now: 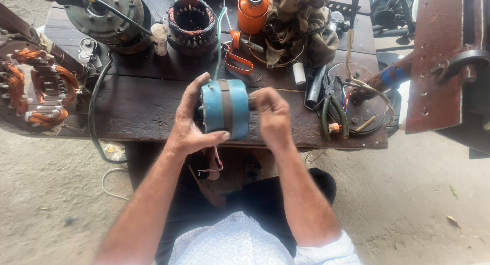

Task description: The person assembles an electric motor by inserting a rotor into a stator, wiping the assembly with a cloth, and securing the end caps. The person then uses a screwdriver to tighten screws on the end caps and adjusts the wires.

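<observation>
Item: blue motor housing (pixel 224 109), being gripped by left hand (pixel 190 123) wrapping around its side and right hand (pixel 272 117) pinching its other side; hovering above workbench (pixel 143 109) front edge. Pliers (pixel 332 114) lying near right corner.

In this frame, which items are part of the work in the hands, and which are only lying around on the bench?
In hand:
blue motor housing, gripped by left hand and right hand
green wire running from it

Lying about:
pliers
orange canister
wound stator
copper-coil stator
rag
</observation>
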